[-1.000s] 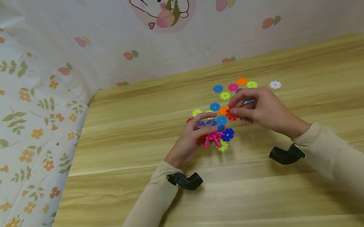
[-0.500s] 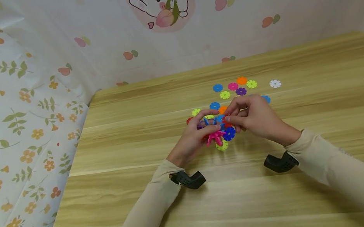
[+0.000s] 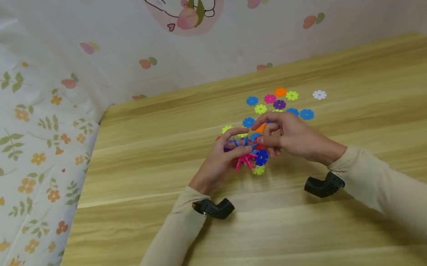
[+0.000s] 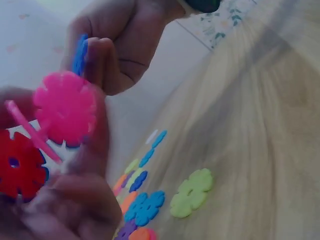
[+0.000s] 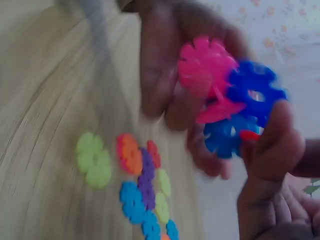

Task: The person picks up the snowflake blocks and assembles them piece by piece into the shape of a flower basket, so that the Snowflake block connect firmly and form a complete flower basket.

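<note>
R hand (image 3: 294, 137), thumb-to-finger closed, is bringing red disc (image 3: 259, 146) to cluster (image 3: 246, 159) L hand (image 3: 217, 157), half-closed, is holding, short of bench's (image 3: 177, 115) far edge; prob. joining.

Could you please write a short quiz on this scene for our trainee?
1. True or false: the left hand holds a multicoloured cluster of joined, flower-shaped plastic discs.
2. In the head view, where does the white, flower-shaped plastic disc lie on the wood-grained table? A: left of all other discs; B: right of all other discs; C: under a hand.
3. Fill in: the ____ hand pinches the red, notched plastic disc.

Key: 1 true; 2 B; 3 right hand.
</note>
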A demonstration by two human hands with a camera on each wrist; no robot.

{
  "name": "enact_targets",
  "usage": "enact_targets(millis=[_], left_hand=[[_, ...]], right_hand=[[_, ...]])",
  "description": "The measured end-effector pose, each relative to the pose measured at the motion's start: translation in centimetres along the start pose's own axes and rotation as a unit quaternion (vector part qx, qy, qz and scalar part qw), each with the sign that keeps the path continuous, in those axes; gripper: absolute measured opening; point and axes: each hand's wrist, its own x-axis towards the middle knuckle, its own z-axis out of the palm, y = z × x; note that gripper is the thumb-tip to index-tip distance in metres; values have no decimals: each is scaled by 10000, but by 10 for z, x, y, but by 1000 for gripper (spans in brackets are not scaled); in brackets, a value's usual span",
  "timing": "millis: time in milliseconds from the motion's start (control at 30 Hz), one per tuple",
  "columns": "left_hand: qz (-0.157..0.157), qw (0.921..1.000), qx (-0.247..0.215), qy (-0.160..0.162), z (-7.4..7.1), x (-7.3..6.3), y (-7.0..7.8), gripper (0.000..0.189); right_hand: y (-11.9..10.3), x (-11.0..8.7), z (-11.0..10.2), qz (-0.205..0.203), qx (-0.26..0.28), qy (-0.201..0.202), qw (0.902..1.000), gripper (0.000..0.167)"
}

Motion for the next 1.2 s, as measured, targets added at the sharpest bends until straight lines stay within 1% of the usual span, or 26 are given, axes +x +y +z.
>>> enact_targets(millis=[67, 133, 233, 267, 333, 367, 400, 433, 467, 500, 533, 567, 600, 633, 667, 733, 767, 800, 833, 900, 933, 967, 1067, 1133, 1200], left_hand=[[12, 9992, -163, 365, -1, 1, -1, 47], [80, 9963, -508, 689, -1, 1, -2, 46], [320, 9897, -964, 1012, -1, -1, -3, 40], [373, 9882, -1056, 1049, -1, -2, -2, 38], [427, 9867, -1096, 1124, -1, -3, -1, 32], [435, 9869, -1067, 1125, -3, -3, -1, 32], [423, 9875, -1022, 1125, -4, -3, -1, 30], [401, 9881, -969, 1121, -5, -4, -1, 28], [380, 9884, -939, 1131, -6, -4, -1, 28], [360, 9889, -895, 1128, -7, -4, -1, 27], [375, 9900, -853, 1061, -8, -4, -1, 27], [378, 9911, -774, 1011, -9, -5, -1, 28], [386, 9922, -727, 937, -9, -5, -1, 27], [406, 9932, -676, 857, -9, -5, -1, 28], [441, 9940, -627, 774, -8, -5, -1, 28], [521, 9953, -574, 588, -7, -4, -1, 28], [525, 9956, -553, 536, -6, -4, -1, 27], [528, 9959, -551, 481, -5, -4, -1, 26], [520, 9962, -539, 448, -5, -3, 0, 25], [525, 9965, -526, 395, -3, -2, 0, 24], [524, 9966, -518, 381, -3, -2, 1, 24], [530, 9966, -518, 371, -3, -2, 2, 24], [530, 9964, -572, 339, -2, -1, 3, 25], [466, 9964, -628, 324, -2, -1, 4, 26], [385, 9965, -668, 315, -2, 0, 6, 27]], right_hand=[[-2, 0, 2, 87, 220, 215, 9995, 27], [-2, 0, 7, 165, 542, 378, 9977, 21], [1, -3, 18, 158, 910, 282, 9953, 19], [3, -4, 20, 127, 975, 201, 9949, 20], [7, -5, 22, 29, 980, 57, 9952, 23], [9, -4, 20, -15, 893, 12, 9960, 24], [11, -3, 18, -81, 689, -24, 9976, 24], [13, -1, 16, -154, 345, -51, 9993, 24], [15, 1, 13, -258, -174, -58, 9995, 23], [17, 4, 11, -369, -729, -90, 9966, 22], [19, 7, 10, -491, -1348, -123, 9896, 22], [21, 11, 9, -633, -1995, -141, 9778, 22], [22, 14, 8, -794, -2599, -149, 9623, 23], [23, 17, 9, -916, -3072, -149, 9471, 25], [24, 20, 9, -1025, -3440, -144, 9332, 27], [27, 26, 12, -1177, -3879, -124, 9141, 31], [28, 28, 13, -1231, -4001, -114, 9081, 32], [30, 29, 15, -1266, -4076, -104, 9043, 32], [31, 31, 16, -1284, -4107, -108, 9026, 31], [32, 34, 16, -1279, -4115, -137, 9023, 23], [31, 36, 16, -1232, -4055, -196, 9056, 20], [30, 38, 16, -1143, -3948, -273, 9112, 19], [27, 44, 14, -915, -3654, -593, 9244, 22], [24, 46, 12, -819, -3534, -761, 9288, 24], [22, 46, 8, -837, -3488, -843, 9296, 21]])
